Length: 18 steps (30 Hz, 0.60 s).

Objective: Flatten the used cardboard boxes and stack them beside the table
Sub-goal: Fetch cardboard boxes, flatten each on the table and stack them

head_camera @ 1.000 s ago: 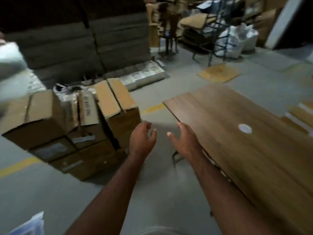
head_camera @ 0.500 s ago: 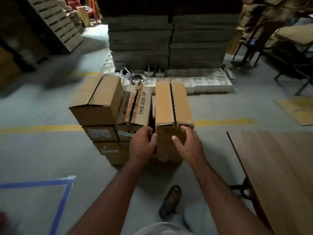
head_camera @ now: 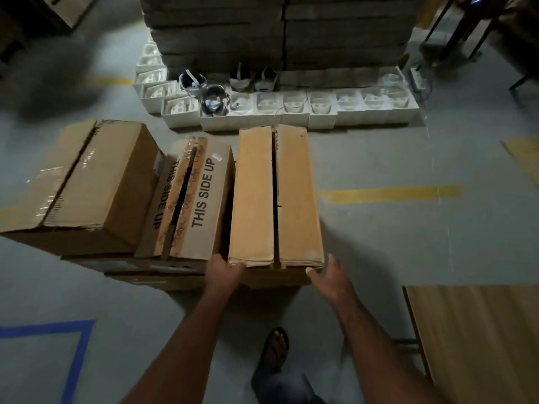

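A tall brown cardboard box (head_camera: 277,196) with two closed top flaps stands on the floor in front of me. My left hand (head_camera: 223,271) touches its near left corner, thumb under the flap edge. Beside its near right corner my right hand (head_camera: 332,277) is spread, with the thumb pointing at the box. Left of it stands a box printed THIS SIDE UP (head_camera: 201,199), then a larger taped box (head_camera: 96,182) on top of lower boxes. The wooden table (head_camera: 481,339) shows at the lower right.
White trays of clear plastic parts (head_camera: 320,107) line the floor behind the boxes, in front of a dark stacked pallet (head_camera: 280,30). Yellow (head_camera: 388,194) and blue floor tape (head_camera: 73,354) mark the concrete. My sandalled foot (head_camera: 275,349) is below the tall box.
I have stepped closer to the boxes and the view has tilted down. Both hands spread apart from the front of the tall box to its two near corners.
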{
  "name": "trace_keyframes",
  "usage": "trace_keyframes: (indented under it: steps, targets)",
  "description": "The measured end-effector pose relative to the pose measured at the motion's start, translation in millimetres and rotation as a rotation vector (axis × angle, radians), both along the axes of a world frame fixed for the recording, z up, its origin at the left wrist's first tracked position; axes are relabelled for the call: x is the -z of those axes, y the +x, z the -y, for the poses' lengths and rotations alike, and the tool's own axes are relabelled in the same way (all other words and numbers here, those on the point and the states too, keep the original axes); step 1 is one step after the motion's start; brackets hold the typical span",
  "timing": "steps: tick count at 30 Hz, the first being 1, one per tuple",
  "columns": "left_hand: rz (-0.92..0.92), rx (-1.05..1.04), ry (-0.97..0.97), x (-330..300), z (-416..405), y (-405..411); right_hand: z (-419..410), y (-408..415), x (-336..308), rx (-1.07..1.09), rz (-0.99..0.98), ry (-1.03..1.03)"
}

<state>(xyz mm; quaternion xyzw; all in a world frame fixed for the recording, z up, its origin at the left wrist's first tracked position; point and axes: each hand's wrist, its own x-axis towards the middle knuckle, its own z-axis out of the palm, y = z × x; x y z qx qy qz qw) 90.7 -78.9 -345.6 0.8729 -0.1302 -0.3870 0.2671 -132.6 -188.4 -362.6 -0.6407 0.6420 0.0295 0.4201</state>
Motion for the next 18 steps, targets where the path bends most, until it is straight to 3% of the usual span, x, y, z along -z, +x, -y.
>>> trace_keyframes:
  steps: [4, 7, 12, 18]
  targets:
    - [-0.304, -0.242, -0.008, 17.3, 10.1, 0.6, 24.3, 4.2, 37.5, 0.089, 0.082, 0.17]
    - [-0.382, -0.345, -0.105, 13.5, 18.8, -3.9, 31.2, 16.1, 40.8, 0.333, 0.238, 0.188]
    - [-0.284, -0.516, -0.323, -20.1, 67.5, -9.2, 49.0, 45.6, 3.0, 0.514, 0.41, 0.005]
    - [-0.196, -0.435, -0.473, -73.0, 104.2, -6.7, 70.3, 57.6, -49.9, 0.635, 0.51, -0.129]
